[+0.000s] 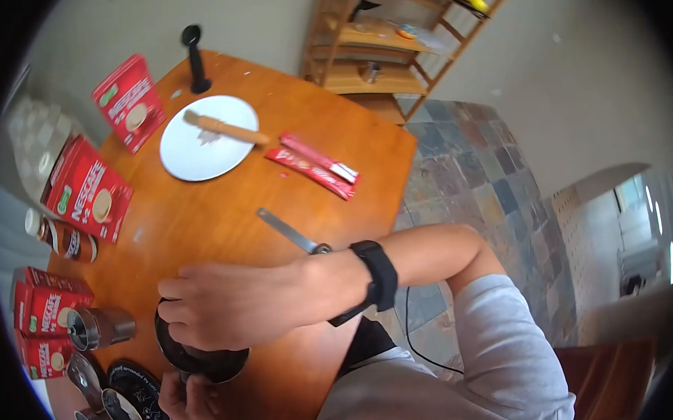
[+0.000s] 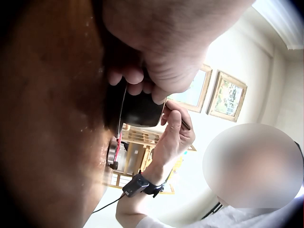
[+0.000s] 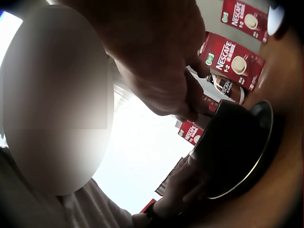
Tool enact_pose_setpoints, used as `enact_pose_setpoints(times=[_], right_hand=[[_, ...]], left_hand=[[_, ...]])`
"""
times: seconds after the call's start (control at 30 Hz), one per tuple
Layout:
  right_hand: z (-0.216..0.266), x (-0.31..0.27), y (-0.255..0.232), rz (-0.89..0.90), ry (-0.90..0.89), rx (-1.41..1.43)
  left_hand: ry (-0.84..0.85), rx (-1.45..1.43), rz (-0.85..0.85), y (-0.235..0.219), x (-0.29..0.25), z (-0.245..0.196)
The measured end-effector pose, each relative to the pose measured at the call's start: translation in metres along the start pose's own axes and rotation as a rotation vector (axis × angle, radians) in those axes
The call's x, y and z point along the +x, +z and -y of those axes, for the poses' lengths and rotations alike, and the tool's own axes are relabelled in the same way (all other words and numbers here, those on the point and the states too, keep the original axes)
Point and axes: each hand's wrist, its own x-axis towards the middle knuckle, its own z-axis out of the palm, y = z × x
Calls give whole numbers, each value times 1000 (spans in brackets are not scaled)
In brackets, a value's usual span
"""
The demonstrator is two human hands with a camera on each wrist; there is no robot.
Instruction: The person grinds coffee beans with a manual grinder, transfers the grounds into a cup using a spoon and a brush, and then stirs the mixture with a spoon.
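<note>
A dark cup (image 1: 207, 361) (image 2: 145, 111) (image 3: 223, 137) stands on a saucer with a thin shiny rim (image 3: 252, 172) at the table's near left. My left hand (image 1: 188, 406) (image 2: 166, 52) (image 3: 176, 186) grips the side of the cup with bent fingers. Over the cup's mouth is my right hand (image 1: 231, 303) (image 2: 175, 135) (image 3: 156, 61), palm down. In the left wrist view it pinches a thin dark handle (image 2: 185, 123) at the rim. The handle's lower end and the cup's contents are hidden.
Behind the cup lie a metal strip (image 1: 286, 229), red sachets (image 1: 315, 169) and a white plate (image 1: 197, 160) with a brush (image 1: 229, 129). Red boxes (image 1: 96, 194), a bottle (image 1: 68, 238), a grinder (image 1: 103, 329) and metal cups (image 1: 122, 411) line the left side.
</note>
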Motion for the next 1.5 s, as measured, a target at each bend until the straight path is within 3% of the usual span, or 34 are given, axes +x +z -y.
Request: enact_pose_setpoints(times=[0.13,0.33,0.43,0.53,0.63,0.73,0.9,1.17,1.3,1.5], right_hand=[[25,-2,-2,64,64,105],[17,7,26,-214,144,40],[28,8,3,0,230,120],[38,11,0,-45,273,170],[23,6,28,-214,264,96],[36,5,4,-67,301,143],[26,19,28,-168,319,106],[37,18,-7,56,251,367],[22,22,12,-119,194,185],[12,7,-10,67,66,457]], left_hand=[[23,29,-13,2,6,-7],[133,-13,25,6,16,-2],[126,-17,48,8,17,-8],[150,40,57,4,22,-6],[139,57,99,4,22,-12],[88,64,136,4,19,-22],[120,80,176,8,15,-30],[124,17,207,6,17,-31],[125,-32,151,9,14,-25],[33,-63,74,12,8,-22]])
